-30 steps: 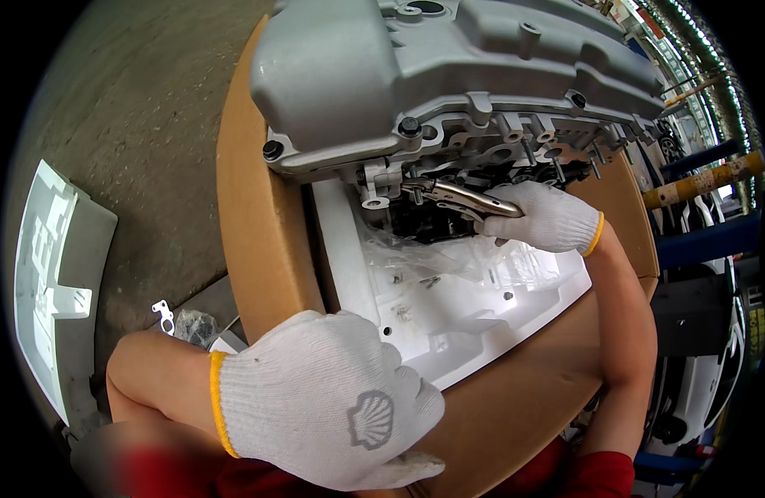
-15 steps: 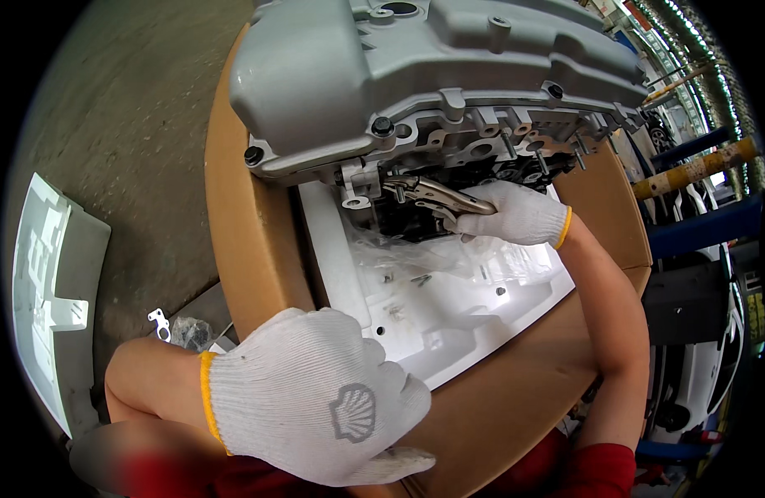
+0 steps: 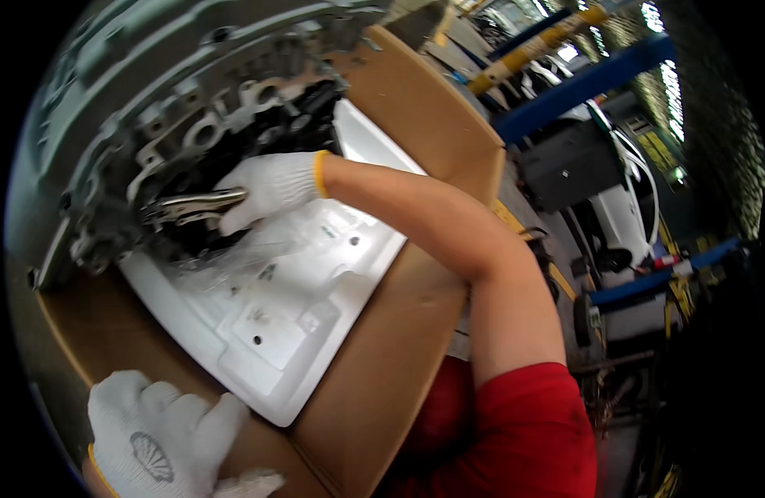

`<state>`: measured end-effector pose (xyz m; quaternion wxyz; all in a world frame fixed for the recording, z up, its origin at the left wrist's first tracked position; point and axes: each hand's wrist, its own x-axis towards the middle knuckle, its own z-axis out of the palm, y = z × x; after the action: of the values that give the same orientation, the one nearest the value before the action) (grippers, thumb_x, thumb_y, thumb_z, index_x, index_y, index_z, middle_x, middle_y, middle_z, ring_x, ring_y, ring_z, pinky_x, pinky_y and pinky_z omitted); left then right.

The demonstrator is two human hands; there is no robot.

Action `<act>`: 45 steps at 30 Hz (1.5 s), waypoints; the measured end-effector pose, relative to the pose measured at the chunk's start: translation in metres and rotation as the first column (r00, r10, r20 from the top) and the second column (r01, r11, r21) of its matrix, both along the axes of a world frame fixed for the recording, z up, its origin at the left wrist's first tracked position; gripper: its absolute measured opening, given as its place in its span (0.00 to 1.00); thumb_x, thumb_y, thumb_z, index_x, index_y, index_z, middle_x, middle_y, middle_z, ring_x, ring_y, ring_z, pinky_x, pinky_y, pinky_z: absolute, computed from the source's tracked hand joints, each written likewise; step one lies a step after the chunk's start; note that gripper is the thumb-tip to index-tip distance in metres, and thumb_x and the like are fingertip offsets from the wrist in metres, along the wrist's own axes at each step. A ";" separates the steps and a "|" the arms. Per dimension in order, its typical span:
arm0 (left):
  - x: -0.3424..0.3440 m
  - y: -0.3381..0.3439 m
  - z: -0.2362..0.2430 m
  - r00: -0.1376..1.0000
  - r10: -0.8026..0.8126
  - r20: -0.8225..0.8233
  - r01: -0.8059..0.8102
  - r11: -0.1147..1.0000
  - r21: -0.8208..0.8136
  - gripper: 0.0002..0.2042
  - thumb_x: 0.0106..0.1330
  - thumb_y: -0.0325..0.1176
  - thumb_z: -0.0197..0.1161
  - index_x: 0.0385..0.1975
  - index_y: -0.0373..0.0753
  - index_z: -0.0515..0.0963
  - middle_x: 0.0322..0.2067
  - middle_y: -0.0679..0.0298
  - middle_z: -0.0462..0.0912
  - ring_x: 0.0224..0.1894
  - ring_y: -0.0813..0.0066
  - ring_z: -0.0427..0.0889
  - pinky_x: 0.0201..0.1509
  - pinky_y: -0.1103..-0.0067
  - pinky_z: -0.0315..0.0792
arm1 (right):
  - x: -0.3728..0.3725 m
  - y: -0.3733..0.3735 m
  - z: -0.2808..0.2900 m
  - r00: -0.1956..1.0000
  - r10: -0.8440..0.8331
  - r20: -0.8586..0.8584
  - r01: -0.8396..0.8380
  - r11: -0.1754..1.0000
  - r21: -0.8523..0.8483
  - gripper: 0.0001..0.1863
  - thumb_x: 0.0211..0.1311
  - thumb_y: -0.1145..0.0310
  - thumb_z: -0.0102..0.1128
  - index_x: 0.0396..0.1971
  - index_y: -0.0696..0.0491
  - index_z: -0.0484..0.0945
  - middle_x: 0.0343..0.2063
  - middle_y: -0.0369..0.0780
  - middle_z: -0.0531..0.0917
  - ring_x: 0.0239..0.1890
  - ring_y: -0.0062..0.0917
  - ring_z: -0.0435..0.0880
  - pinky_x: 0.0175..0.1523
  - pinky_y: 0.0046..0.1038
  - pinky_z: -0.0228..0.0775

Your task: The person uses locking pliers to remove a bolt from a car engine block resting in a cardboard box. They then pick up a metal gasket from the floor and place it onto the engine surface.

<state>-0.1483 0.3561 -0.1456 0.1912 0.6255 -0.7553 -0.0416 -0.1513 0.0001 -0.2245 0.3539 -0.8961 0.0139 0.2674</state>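
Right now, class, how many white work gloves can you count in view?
2: one on the right hand gripping the pliers at the engine; one on the left hand resting on the cardboard, lower left.

Workshop backdrop here: blue steel posts [image 3: 590, 79] crossing the upper right, a yellow bar [image 3: 532, 46] beside them, a white car [image 3: 627, 220] parked below, daylight glaring in

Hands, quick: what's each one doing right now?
Left hand: open, resting flat on the brown cardboard sheet.
Right hand: closed around silver metal locking pliers.
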 end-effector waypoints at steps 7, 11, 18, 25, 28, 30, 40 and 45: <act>-0.004 0.010 -0.003 0.999 0.009 0.041 -0.015 0.991 0.135 0.28 0.77 0.58 0.64 0.58 0.39 0.88 0.34 0.59 0.87 0.34 0.54 0.84 0.44 0.59 0.75 | 0.006 -0.009 0.023 0.996 0.033 -0.079 -0.036 0.998 -0.042 0.26 0.72 0.45 0.76 0.56 0.51 0.94 0.39 0.35 0.96 0.43 0.23 0.93 0.55 0.32 0.81; 0.000 0.016 -0.006 0.999 -0.020 0.032 0.016 0.992 0.124 0.27 0.78 0.57 0.64 0.58 0.38 0.88 0.34 0.59 0.87 0.34 0.54 0.84 0.44 0.59 0.75 | 0.012 -0.009 0.041 0.988 0.127 -0.084 -0.142 0.966 -0.215 0.26 0.71 0.43 0.72 0.50 0.53 0.93 0.39 0.37 0.96 0.45 0.28 0.94 0.58 0.35 0.81; 0.001 0.011 0.002 0.999 -0.047 -0.006 0.047 0.993 0.112 0.27 0.78 0.57 0.64 0.58 0.38 0.88 0.34 0.59 0.86 0.34 0.55 0.84 0.43 0.60 0.75 | 0.013 -0.009 0.028 0.992 0.104 -0.078 -0.116 0.978 -0.174 0.26 0.72 0.44 0.76 0.53 0.52 0.93 0.37 0.36 0.95 0.41 0.26 0.92 0.53 0.34 0.82; 0.001 0.014 0.002 0.999 -0.039 0.013 0.038 0.996 0.083 0.26 0.77 0.57 0.65 0.57 0.38 0.88 0.33 0.61 0.85 0.33 0.57 0.83 0.42 0.60 0.74 | 0.003 -0.007 0.005 0.996 0.031 -0.079 -0.031 1.000 0.005 0.27 0.72 0.45 0.77 0.58 0.52 0.92 0.40 0.33 0.94 0.38 0.22 0.90 0.46 0.29 0.82; 0.001 0.014 -0.001 0.999 -0.037 0.006 0.037 0.997 0.065 0.26 0.77 0.57 0.65 0.56 0.38 0.88 0.32 0.62 0.85 0.32 0.57 0.83 0.41 0.61 0.73 | 0.008 -0.010 0.018 0.996 0.053 -0.075 -0.055 0.998 -0.024 0.25 0.73 0.47 0.74 0.56 0.53 0.93 0.40 0.35 0.94 0.39 0.23 0.91 0.49 0.32 0.83; 0.002 0.013 -0.002 0.999 -0.032 -0.001 0.032 0.998 0.056 0.26 0.77 0.58 0.65 0.55 0.38 0.88 0.31 0.62 0.85 0.31 0.57 0.83 0.40 0.61 0.73 | 0.009 -0.011 0.031 0.992 0.108 -0.058 -0.112 0.991 -0.077 0.24 0.73 0.49 0.73 0.56 0.53 0.93 0.39 0.36 0.94 0.39 0.24 0.91 0.51 0.33 0.83; 0.001 0.017 -0.007 0.999 0.014 -0.038 -0.012 0.999 0.043 0.30 0.66 0.63 0.71 0.51 0.40 0.88 0.26 0.65 0.82 0.26 0.60 0.80 0.38 0.61 0.70 | 0.003 -0.004 0.030 0.998 0.055 -0.036 -0.057 0.996 -0.070 0.21 0.71 0.51 0.74 0.51 0.53 0.93 0.35 0.36 0.94 0.34 0.23 0.91 0.47 0.31 0.82; 0.005 0.019 -0.014 0.999 0.040 0.000 -0.039 0.995 0.087 0.30 0.54 0.69 0.79 0.37 0.46 0.89 0.17 0.74 0.79 0.18 0.72 0.78 0.25 0.70 0.61 | 0.000 0.007 0.006 0.996 -0.032 -0.079 0.036 0.998 0.045 0.24 0.77 0.51 0.75 0.54 0.58 0.90 0.34 0.36 0.91 0.33 0.19 0.86 0.43 0.28 0.82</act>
<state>-0.1436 0.3754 -0.1593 0.1653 0.6480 -0.7401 -0.0714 -0.1508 0.0073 -0.2182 0.3781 -0.8762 0.0368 0.2967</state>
